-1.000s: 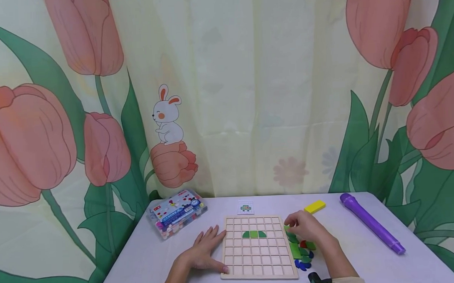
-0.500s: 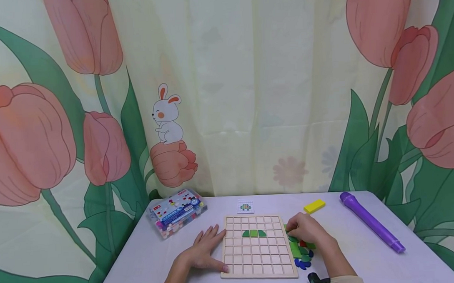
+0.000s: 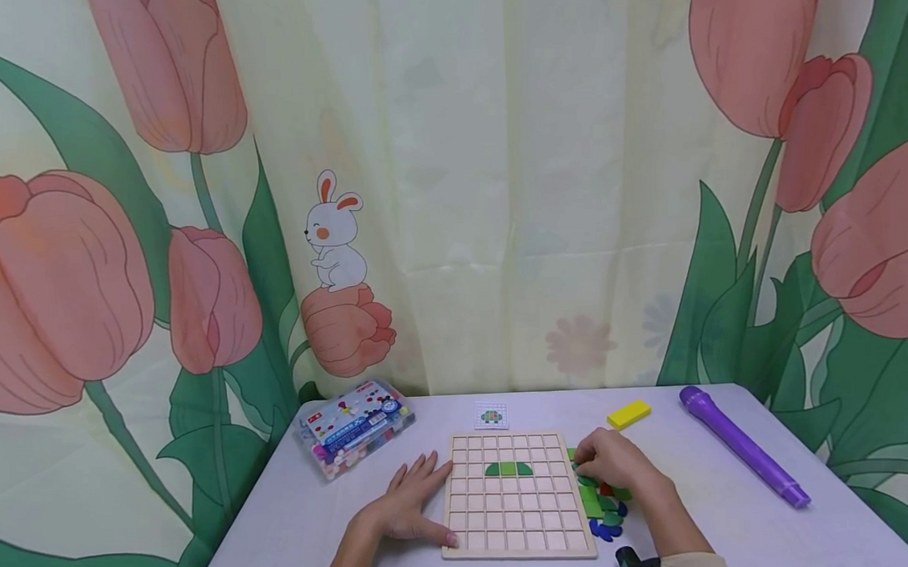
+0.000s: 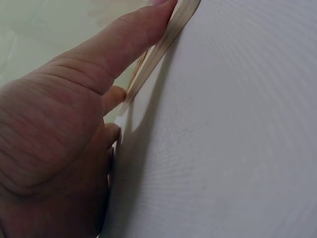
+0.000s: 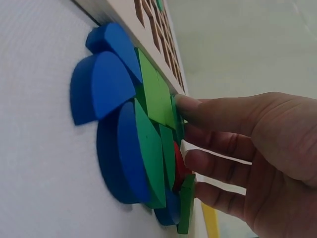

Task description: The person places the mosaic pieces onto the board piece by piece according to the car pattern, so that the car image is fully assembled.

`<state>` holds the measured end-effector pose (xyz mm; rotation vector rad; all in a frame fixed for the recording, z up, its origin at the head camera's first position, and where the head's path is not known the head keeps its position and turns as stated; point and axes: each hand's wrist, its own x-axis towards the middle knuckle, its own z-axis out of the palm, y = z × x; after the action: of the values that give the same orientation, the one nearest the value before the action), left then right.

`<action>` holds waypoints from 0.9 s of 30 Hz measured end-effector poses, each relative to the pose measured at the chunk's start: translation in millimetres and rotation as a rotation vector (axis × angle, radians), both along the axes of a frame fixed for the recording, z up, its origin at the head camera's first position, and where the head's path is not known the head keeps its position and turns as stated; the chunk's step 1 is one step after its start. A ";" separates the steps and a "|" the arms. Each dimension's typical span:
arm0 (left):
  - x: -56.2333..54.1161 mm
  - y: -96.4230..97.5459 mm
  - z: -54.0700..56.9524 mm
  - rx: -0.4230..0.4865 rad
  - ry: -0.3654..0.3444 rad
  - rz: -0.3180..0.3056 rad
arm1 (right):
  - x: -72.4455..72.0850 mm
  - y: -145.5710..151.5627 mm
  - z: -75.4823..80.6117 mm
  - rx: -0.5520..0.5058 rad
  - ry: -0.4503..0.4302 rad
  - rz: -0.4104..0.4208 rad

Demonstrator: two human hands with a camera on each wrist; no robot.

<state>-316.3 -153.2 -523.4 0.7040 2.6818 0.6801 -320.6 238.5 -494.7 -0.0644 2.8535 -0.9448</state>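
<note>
In the head view, my left hand (image 3: pixel 409 506) lies spread at the left side of a wooden grid board (image 3: pixel 518 550). Its thumb rests on the near left corner, also seen in the left wrist view on the board's edge (image 4: pixel 161 47). Two dark green rounded pieces flank a light green square (image 3: pixel 508 468) in one row of the grid. My right hand (image 3: pixel 618 461) is at the pile beside the board's right edge. In the right wrist view its thumb and forefinger pinch a dark green block (image 5: pixel 177 119); the forefinger's tip is partly hidden. Blue blocks (image 5: pixel 106 82) and light green blocks (image 5: pixel 157 94) lie close by.
A small pattern card (image 3: pixel 492 416) lies behind the board. A clear box of coloured pieces (image 3: pixel 357 429) stands at the left. To the right are a yellow block (image 3: pixel 629 414) and a purple microphone-shaped stick (image 3: pixel 745 448). A printed curtain (image 3: pixel 458 191) hangs behind the table.
My right hand has shifted slightly toward me and lower over the pile, its fingers closing in. The left hand and the pieces on the board stay put.
</note>
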 end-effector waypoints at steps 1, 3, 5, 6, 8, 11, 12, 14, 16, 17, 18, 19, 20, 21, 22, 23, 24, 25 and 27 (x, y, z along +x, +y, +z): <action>0.1 0.2 0.1 -0.001 -0.004 0.002 | 0.2 0.1 0.2 -0.001 -0.003 -0.002; 0.5 0.3 0.6 0.002 -0.005 0.003 | 0.6 0.1 0.5 0.001 0.000 0.001; 0.8 0.3 1.0 0.005 -0.004 0.002 | 0.6 -0.1 0.2 -0.001 0.006 0.004; 1.0 0.2 1.4 0.008 -0.003 0.000 | 0.6 -0.2 0.1 -0.001 0.009 0.007; 1.3 -0.1 1.6 0.013 0.001 -0.004 | 1.0 -0.4 0.2 -0.001 0.013 0.011; 1.5 -0.3 1.8 0.016 0.004 -0.007 | 0.8 -0.5 -0.5 -0.008 0.006 0.013; 1.5 -0.2 1.8 0.015 0.005 -0.008 | 1.0 -0.6 -0.5 -0.009 0.002 0.015; 1.3 -0.5 1.3 0.012 0.008 -0.009 | 1.1 -1.0 -0.6 -0.008 -0.005 0.021; 0.9 -0.7 0.7 0.009 0.009 -0.011 | 0.8 -1.3 -1.2 -0.004 -0.012 0.028; 0.7 -0.8 0.5 0.008 0.008 -0.012 | 0.7 -1.6 -1.4 -0.001 -0.010 0.032; 0.4 -0.9 0.2 0.008 0.009 -0.012 | 0.8 -1.8 -1.1 0.001 -0.005 0.035; 0.1 -1.0 -0.1 0.008 0.011 -0.013 | 0.8 -1.9 -1.0 0.004 0.003 0.038; -0.1 -1.1 -0.2 0.009 0.013 -0.015 | 0.7 -2.0 -1.0 0.006 0.014 0.041; -0.4 -1.0 -0.4 0.011 0.013 -0.015 | 0.6 -2.0 -0.8 0.006 0.027 0.045; -0.5 -1.1 -0.5 0.012 0.015 -0.017 | 0.6 -1.9 -0.6 0.009 0.042 0.050; -0.7 -1.1 -0.6 0.013 0.016 -0.017 | 0.7 -1.7 -0.3 0.007 0.057 0.055; -0.9 -1.1 -0.9 0.015 0.016 -0.017 | 0.9 -1.4 0.2 0.006 0.069 0.054; -1.0 -1.1 -1.1 0.016 0.015 -0.017 | 0.9 -1.0 0.4 0.000 0.076 0.046; -0.9 -1.1 -1.4 0.018 0.016 -0.018 | 1.0 -0.2 1.5 -0.018 0.086 0.017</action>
<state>-317.3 -154.3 -524.7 0.7413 2.6837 0.6981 -319.5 238.3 -493.3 -0.1340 2.9180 -0.9878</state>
